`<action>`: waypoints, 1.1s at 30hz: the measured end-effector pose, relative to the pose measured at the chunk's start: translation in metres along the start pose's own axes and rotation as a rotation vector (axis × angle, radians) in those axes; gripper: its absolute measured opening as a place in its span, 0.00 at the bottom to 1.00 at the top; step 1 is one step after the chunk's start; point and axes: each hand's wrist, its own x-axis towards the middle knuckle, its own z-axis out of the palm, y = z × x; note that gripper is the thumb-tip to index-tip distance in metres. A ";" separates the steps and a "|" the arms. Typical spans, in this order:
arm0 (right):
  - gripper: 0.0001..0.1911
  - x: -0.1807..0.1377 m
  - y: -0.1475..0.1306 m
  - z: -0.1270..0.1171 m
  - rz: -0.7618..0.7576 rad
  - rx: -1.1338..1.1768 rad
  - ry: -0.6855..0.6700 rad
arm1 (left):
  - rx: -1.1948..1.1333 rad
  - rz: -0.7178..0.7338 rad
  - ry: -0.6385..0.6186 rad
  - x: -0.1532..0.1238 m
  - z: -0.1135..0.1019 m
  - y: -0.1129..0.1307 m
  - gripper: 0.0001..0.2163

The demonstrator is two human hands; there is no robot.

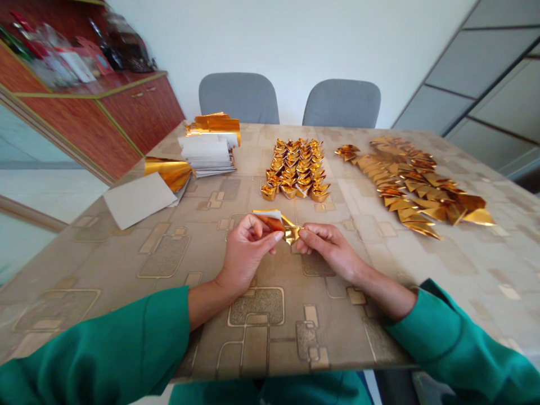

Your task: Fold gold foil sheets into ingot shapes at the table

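Between my two hands, above the near middle of the table, is a partly folded piece of gold foil paper with a pale inner side showing. My left hand pinches its left end between thumb and fingers. The right end is gripped by the thumb and curled fingers of my right hand. Just beyond them stand rows of folded gold paper ingots, packed close together. Off to the right lies a spread of flat folded gold paper pieces, overlapping one another.
At the back left is a stack of white-backed foil sheets, topped with gold ones. Nearer, a loose white sheet lies beside a curled gold sheet. A patterned cloth covers the table. Two grey chairs stand behind it.
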 end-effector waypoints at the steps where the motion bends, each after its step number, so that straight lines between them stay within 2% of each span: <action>1: 0.22 0.000 0.000 0.000 -0.006 -0.011 -0.001 | 0.016 0.004 -0.006 -0.001 0.000 0.000 0.19; 6: 0.23 0.000 -0.003 -0.001 -0.016 -0.054 0.038 | 0.057 0.014 -0.052 -0.003 0.000 0.001 0.09; 10: 0.22 0.000 -0.005 -0.001 -0.003 -0.010 0.046 | 0.187 0.107 -0.093 -0.002 -0.003 0.001 0.03; 12: 0.22 0.000 -0.006 -0.001 0.002 0.013 0.050 | 0.283 0.226 -0.123 0.000 -0.005 0.000 0.05; 15: 0.22 -0.001 -0.006 0.000 0.009 0.039 0.045 | 0.514 0.501 -0.168 0.003 -0.011 0.002 0.07; 19: 0.23 -0.002 -0.007 0.001 0.001 0.041 0.045 | 0.831 0.850 -0.046 0.008 -0.017 0.008 0.05; 22: 0.25 -0.003 -0.010 0.001 -0.034 0.051 0.041 | 0.882 0.954 -0.062 0.008 -0.019 0.012 0.04; 23: 0.26 -0.003 -0.010 0.000 -0.046 0.051 0.041 | 0.864 0.940 -0.097 0.007 -0.018 0.013 0.04; 25: 0.28 -0.003 -0.009 -0.001 -0.060 0.034 0.051 | 0.776 0.813 -0.108 0.008 -0.016 0.012 0.04; 27: 0.27 -0.001 -0.005 -0.002 -0.072 -0.011 0.089 | 0.641 0.610 -0.028 0.009 -0.014 0.010 0.03; 30: 0.17 0.002 0.003 -0.002 -0.117 -0.107 0.159 | 0.374 0.347 0.090 0.012 -0.011 0.006 0.04; 33: 0.04 0.004 0.008 0.000 -0.188 -0.228 0.181 | 0.055 0.075 0.074 0.012 -0.007 0.004 0.08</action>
